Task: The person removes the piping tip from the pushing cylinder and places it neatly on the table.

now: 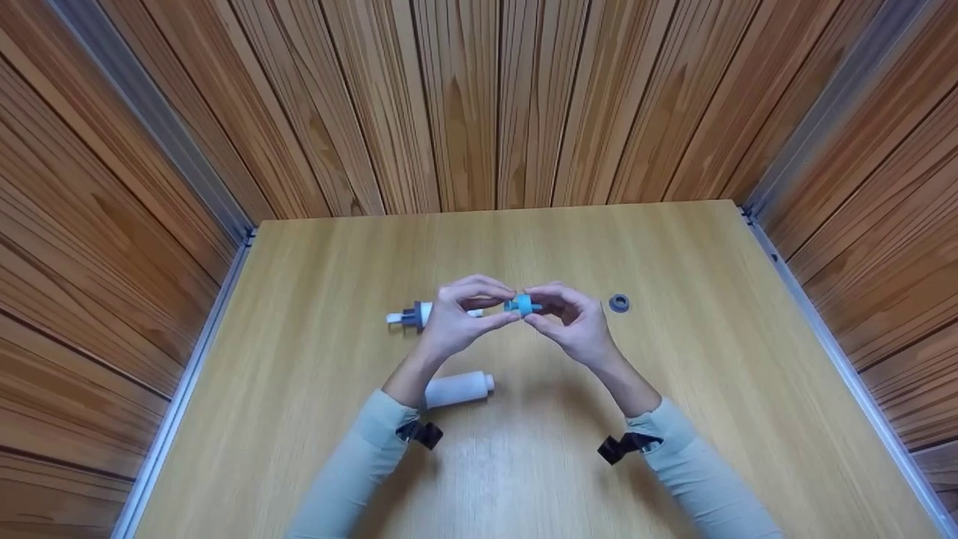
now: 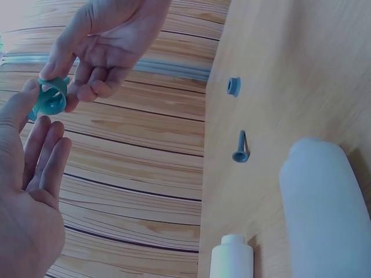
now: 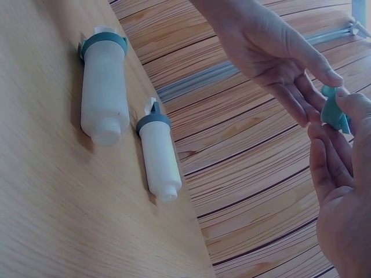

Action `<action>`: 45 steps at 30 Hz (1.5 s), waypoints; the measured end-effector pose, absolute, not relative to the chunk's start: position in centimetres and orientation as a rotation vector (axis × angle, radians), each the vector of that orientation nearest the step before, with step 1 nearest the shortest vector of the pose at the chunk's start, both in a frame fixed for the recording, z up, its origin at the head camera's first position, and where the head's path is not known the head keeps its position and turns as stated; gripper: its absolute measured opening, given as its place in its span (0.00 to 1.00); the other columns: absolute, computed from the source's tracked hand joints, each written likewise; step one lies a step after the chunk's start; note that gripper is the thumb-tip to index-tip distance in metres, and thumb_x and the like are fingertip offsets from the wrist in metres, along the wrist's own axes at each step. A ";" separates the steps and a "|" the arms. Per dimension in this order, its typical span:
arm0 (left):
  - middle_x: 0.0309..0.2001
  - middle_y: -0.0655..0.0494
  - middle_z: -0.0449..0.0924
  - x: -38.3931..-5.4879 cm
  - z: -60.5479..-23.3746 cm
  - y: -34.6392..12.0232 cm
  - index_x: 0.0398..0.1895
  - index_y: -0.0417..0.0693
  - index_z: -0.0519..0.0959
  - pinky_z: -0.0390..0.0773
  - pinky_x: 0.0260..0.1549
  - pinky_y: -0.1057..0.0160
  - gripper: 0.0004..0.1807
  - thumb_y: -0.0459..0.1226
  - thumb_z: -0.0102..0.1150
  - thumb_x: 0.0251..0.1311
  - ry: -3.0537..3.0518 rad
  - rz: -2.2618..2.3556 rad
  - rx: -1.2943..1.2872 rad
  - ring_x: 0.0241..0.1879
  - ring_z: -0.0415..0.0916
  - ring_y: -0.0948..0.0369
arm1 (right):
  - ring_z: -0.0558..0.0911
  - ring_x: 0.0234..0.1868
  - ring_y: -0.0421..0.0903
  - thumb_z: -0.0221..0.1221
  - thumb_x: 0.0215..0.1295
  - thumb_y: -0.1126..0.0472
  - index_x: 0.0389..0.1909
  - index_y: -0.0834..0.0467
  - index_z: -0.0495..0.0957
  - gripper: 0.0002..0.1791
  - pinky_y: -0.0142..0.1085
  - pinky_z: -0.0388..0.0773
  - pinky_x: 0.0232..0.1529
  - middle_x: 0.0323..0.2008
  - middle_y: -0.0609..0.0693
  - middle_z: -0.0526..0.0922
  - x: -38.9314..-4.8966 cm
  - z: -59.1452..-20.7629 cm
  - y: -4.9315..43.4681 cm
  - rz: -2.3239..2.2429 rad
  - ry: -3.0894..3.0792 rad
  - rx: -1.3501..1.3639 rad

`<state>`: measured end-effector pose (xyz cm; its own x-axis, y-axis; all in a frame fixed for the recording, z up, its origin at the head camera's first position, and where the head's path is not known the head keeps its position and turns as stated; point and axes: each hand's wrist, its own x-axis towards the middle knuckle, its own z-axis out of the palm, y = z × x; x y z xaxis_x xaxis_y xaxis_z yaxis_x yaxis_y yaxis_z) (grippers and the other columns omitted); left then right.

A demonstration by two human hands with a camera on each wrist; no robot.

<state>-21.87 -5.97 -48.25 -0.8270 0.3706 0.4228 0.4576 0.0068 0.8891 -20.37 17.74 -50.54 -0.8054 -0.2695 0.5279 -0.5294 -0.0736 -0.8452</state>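
Observation:
Both hands meet above the table on a small teal plastic piece [image 1: 522, 304]. In the left wrist view this teal piece shows a round, ring-like opening with a cup-shaped part below. My left hand [image 1: 459, 313] pinches its left side with thumb and fingertips. From the other side, the right hand [image 1: 575, 322] pinches it too, the lower fingers loosely bent in the right wrist view. Beneath the left hand lies a white bottle [image 3: 160, 159] with a dark blue-grey collar, partly covered in the head view. A larger white bottle [image 1: 456, 390] lies nearer, its collar end behind the left wrist.
On the table right of the hands sits a small dark grey ring [image 1: 619, 303]. A grey funnel-shaped piece with a thin stem [image 2: 240, 152] lies close to it in the left wrist view. Wood-panelled walls [image 1: 464, 105] enclose the table [image 1: 314, 434] at the back and sides.

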 end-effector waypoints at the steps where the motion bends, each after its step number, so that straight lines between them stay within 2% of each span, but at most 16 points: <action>1: 0.53 0.36 0.91 -21.9 -48.3 -6.0 0.52 0.34 0.92 0.90 0.63 0.58 0.14 0.27 0.80 0.64 -2.185 -1.972 -0.889 0.56 0.92 0.54 | 0.91 0.54 0.34 0.65 0.66 0.85 0.61 0.80 0.80 0.22 0.28 0.89 0.58 0.53 0.35 0.91 -20.4 -50.5 17.8 1.979 -2.001 0.870; 8: 0.52 0.36 0.89 -21.9 -48.6 -6.5 0.52 0.33 0.91 0.91 0.62 0.59 0.14 0.27 0.79 0.65 -2.231 -1.939 -0.846 0.56 0.92 0.50 | 0.90 0.52 0.34 0.65 0.66 0.86 0.60 0.81 0.80 0.21 0.26 0.88 0.54 0.51 0.35 0.91 -20.5 -50.3 18.0 1.977 -1.997 0.842; 18: 0.48 0.37 0.89 -21.8 -48.7 -6.6 0.49 0.34 0.93 0.92 0.59 0.59 0.12 0.27 0.80 0.63 -2.261 -1.926 -0.826 0.52 0.92 0.53 | 0.91 0.50 0.32 0.67 0.65 0.84 0.59 0.80 0.82 0.21 0.27 0.90 0.52 0.49 0.33 0.91 -20.5 -49.7 17.8 1.963 -2.047 0.776; 28: 0.49 0.38 0.90 -21.8 -48.7 -6.6 0.51 0.33 0.92 0.93 0.59 0.56 0.13 0.29 0.80 0.65 -2.278 -1.887 -0.815 0.53 0.93 0.45 | 0.91 0.50 0.35 0.69 0.67 0.80 0.60 0.78 0.82 0.21 0.28 0.90 0.52 0.50 0.35 0.91 -20.5 -49.9 18.3 1.945 -2.061 0.796; 39: 0.49 0.39 0.90 -21.6 -48.8 -6.8 0.51 0.35 0.92 0.92 0.59 0.48 0.12 0.29 0.80 0.65 -2.281 -1.886 -0.814 0.54 0.94 0.45 | 0.92 0.50 0.35 0.65 0.65 0.87 0.60 0.82 0.79 0.21 0.27 0.90 0.55 0.50 0.37 0.92 -20.9 -50.3 20.4 1.933 -1.976 0.865; 42: 0.49 0.38 0.90 -21.6 -48.9 -6.9 0.50 0.32 0.91 0.92 0.59 0.47 0.13 0.29 0.79 0.65 -2.277 -1.883 -0.822 0.53 0.94 0.46 | 0.91 0.49 0.35 0.68 0.66 0.84 0.58 0.83 0.80 0.20 0.26 0.89 0.54 0.49 0.37 0.93 -21.1 -50.2 21.2 1.936 -1.940 0.837; 45: 0.49 0.37 0.90 -21.6 -49.0 -6.8 0.50 0.31 0.91 0.93 0.58 0.51 0.13 0.28 0.80 0.65 -2.267 -1.893 -0.826 0.52 0.94 0.46 | 0.90 0.48 0.35 0.71 0.68 0.79 0.57 0.83 0.80 0.20 0.26 0.89 0.53 0.48 0.38 0.93 -21.2 -50.1 22.0 1.944 -1.917 0.803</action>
